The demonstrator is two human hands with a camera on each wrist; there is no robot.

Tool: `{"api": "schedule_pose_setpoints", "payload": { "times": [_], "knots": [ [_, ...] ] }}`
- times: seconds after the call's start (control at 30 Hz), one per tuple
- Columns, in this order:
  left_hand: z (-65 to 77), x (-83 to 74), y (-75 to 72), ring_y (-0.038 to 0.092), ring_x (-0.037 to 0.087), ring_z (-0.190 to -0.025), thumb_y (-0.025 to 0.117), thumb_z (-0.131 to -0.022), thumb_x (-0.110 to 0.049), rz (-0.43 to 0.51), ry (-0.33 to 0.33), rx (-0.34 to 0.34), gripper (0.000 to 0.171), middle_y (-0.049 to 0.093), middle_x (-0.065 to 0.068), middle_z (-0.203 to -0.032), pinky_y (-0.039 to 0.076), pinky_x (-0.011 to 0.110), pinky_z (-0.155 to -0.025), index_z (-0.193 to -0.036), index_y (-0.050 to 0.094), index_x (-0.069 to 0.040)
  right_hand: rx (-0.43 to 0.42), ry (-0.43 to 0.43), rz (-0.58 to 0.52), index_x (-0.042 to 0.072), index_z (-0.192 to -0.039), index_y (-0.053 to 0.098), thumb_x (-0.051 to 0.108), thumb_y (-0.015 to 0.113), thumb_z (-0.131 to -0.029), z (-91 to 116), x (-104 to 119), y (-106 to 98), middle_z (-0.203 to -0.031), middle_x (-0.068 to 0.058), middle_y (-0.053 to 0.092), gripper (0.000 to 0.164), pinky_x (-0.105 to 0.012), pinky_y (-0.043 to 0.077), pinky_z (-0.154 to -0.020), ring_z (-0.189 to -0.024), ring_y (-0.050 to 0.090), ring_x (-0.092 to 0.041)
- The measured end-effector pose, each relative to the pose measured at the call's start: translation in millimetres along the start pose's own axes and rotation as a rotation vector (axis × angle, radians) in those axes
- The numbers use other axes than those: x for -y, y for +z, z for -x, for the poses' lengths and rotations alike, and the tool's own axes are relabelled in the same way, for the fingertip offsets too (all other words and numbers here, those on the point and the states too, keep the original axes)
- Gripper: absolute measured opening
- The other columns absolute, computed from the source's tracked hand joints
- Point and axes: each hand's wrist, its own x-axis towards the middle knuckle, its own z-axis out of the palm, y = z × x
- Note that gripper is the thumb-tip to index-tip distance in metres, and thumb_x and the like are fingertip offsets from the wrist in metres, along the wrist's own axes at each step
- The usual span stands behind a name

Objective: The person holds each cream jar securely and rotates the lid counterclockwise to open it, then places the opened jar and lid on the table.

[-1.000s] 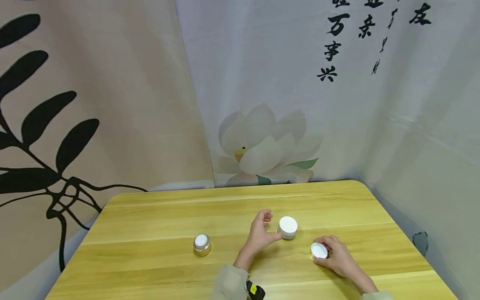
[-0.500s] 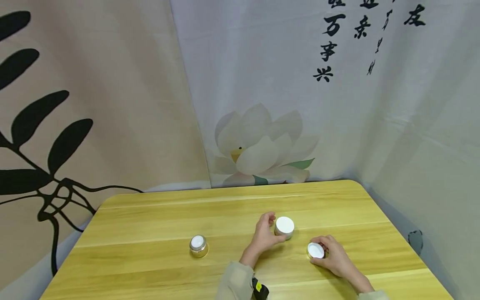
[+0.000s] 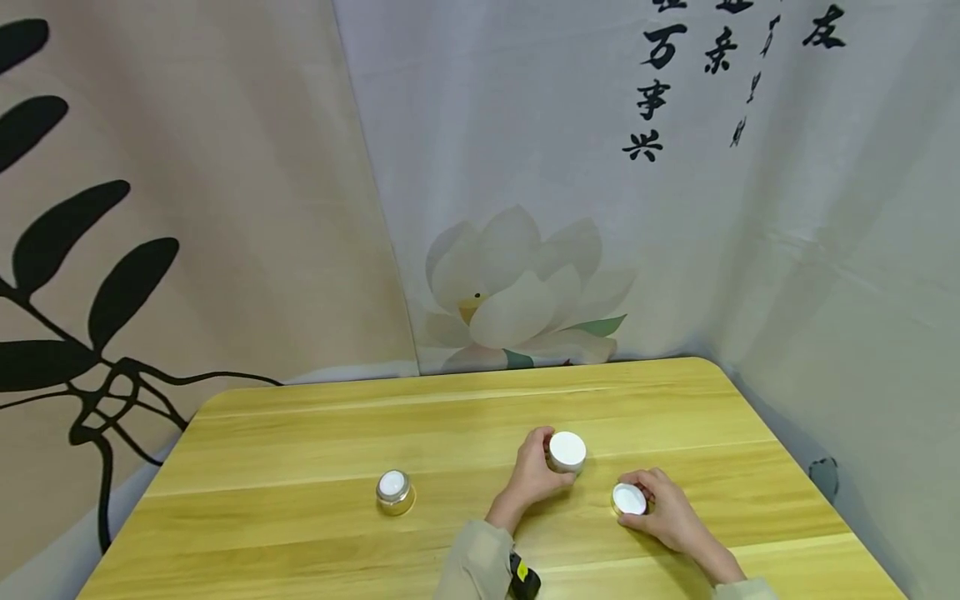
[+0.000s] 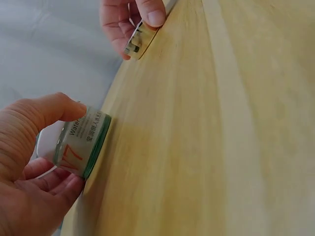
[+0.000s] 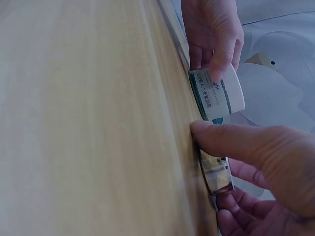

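Observation:
My left hand (image 3: 534,472) curls round a cream jar (image 3: 567,451) with a white lid. In the left wrist view, thumb and fingers are on opposite sides of the jar (image 4: 81,142), which has a green base and printed label. To the right, my right hand (image 3: 672,518) holds a shallow gold lid (image 3: 628,498) between thumb and fingers, its white face upward. In the right wrist view the lid's shiny side (image 5: 216,176) shows close over the wood. A small jar (image 3: 394,492) with a white top and gold-toned sides stands apart, left of both hands.
The pale wooden table (image 3: 300,450) has rounded far corners. Behind it hangs a printed cloth (image 3: 525,167) with a lotus, dark leaves and black writing. A black band with a yellow mark (image 3: 523,575) sits at the left sleeve.
My left hand has moved right to the cream jar, and its fingers have closed round it. The right hand stays on the gold lid. The whole head view has drifted slightly.

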Motion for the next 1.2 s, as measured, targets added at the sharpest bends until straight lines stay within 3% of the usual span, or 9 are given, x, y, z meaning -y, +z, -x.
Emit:
{"api": "schedule_pose_setpoints", "payload": {
  "times": [0.37,0.7,1.2],
  "knots": [
    [-3.7,3.1,2.2,0.052,0.021,-0.097,0.082,-0.064,-0.007,-0.06,-0.014,0.008,0.058,0.053,0.005,-0.104,0.047,0.027,-0.082,-0.114,0.053,0.002,0.002,0.0,0.001,0.005,-0.101,0.065,0.011,0.086,-0.061,0,-1,0,-0.09,-0.002,0.055,0.046,-0.023,0.04,-0.064,-0.075,0.045,-0.009],
    [-3.6,3.5,0.9,0.054,0.018,-0.092,0.084,-0.061,-0.008,-0.048,-0.014,-0.019,0.055,0.055,0.004,-0.099,0.048,0.025,-0.078,-0.107,0.056,0.001,0.01,0.006,0.001,0.005,-0.102,0.065,0.012,0.086,-0.061,-1,-1,0,-0.091,-0.002,0.056,0.046,-0.023,0.042,-0.065,-0.077,0.047,-0.01],
    [-1.7,0.7,-18.9,0.054,0.021,-0.094,0.083,-0.061,-0.01,-0.034,-0.04,-0.072,0.057,0.056,0.006,-0.1,0.048,0.031,-0.081,-0.109,0.055,0.002,-0.015,0.007,-0.008,0.006,-0.101,0.065,0.011,0.087,-0.06,0,1,1,-0.091,-0.001,0.056,0.046,-0.024,0.044,-0.066,-0.078,0.049,-0.011]
  ]
}}
